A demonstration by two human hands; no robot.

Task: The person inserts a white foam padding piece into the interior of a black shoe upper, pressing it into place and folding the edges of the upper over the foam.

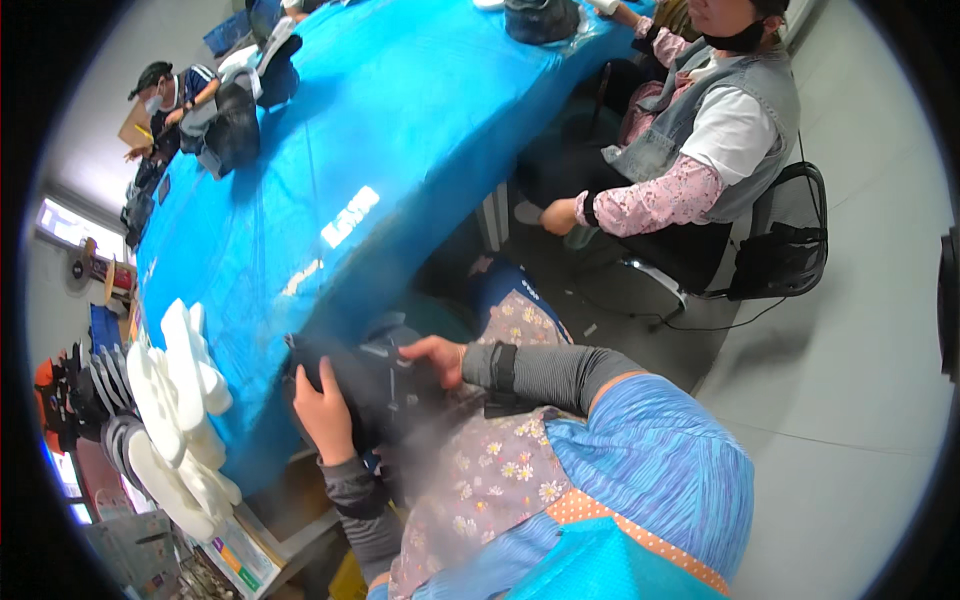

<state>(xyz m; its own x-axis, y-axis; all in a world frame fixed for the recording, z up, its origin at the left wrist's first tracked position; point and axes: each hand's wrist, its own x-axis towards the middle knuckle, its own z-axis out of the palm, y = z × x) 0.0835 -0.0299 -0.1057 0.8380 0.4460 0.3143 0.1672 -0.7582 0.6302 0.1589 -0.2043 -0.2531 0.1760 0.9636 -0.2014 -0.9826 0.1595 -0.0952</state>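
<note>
A black fabric piece with paler grey marks lies over my lap at the edge of the blue-covered table. Its exact kind is blurred by a smudge in the picture. My left hand grips its left side, the thumb and fingers reaching up along it. From the right, my right hand pinches the upper right part, with fingertips on the dark material. Both my forearms wear grey striped sleeves, and a floral apron covers my lap beneath the piece.
White insoles are piled on the table's left corner, with grey insoles beyond them. Dark shoe-like pieces stand farther up the table. A co-worker sits at the right by a black chair; another person is at the far left.
</note>
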